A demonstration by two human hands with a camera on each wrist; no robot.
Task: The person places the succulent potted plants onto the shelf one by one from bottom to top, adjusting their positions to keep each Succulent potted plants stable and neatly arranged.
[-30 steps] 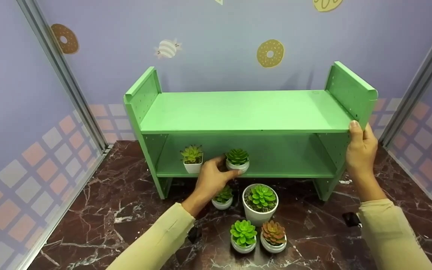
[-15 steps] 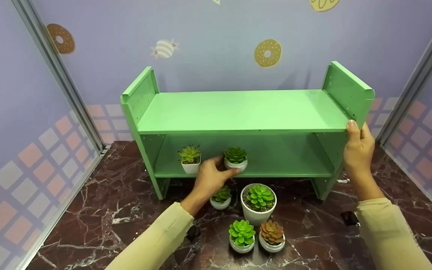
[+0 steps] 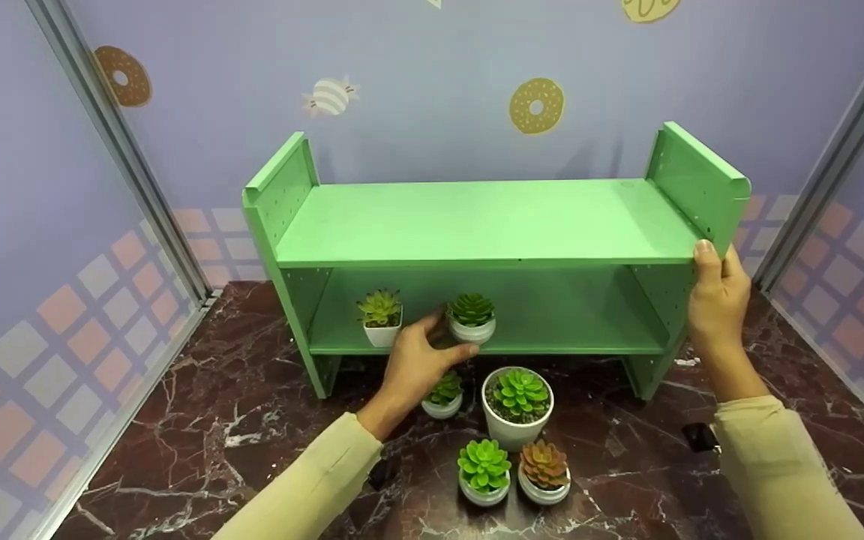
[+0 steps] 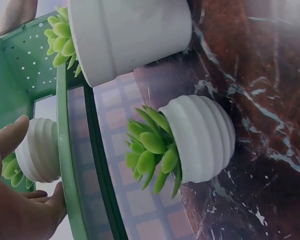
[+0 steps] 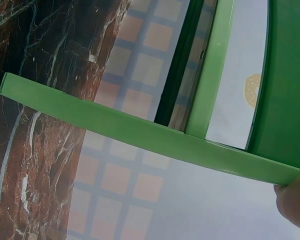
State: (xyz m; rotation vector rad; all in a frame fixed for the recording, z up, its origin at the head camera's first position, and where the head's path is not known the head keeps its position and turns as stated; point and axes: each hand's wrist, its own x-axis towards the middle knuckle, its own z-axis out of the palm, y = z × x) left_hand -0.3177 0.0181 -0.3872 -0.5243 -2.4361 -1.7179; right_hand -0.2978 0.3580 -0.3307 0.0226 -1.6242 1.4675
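Note:
A small green succulent in a ribbed white pot (image 3: 472,319) stands at the front of the green shelf's (image 3: 477,221) lower board. My left hand (image 3: 417,360) is around this pot, thumb in front and fingers at its left. In the left wrist view a gap shows between the fingers (image 4: 52,202) and the pot (image 4: 39,150); the thumb lies close against its other side. To the left on the same board sits a succulent in a square white pot (image 3: 382,321). My right hand (image 3: 718,300) grips the shelf's right side panel, thumb on the front edge.
On the dark marbled table (image 3: 199,450) before the shelf stand a larger white pot with a succulent (image 3: 518,409), a bright green succulent (image 3: 484,471), a reddish one (image 3: 544,471), and another green one (image 3: 442,395) partly behind my left wrist. Patterned walls enclose the table.
My left thumb and fingers have loosened from the ribbed pot, and the hand has shifted slightly down and left. The pot stays in place. The right hand keeps its grip on the shelf.

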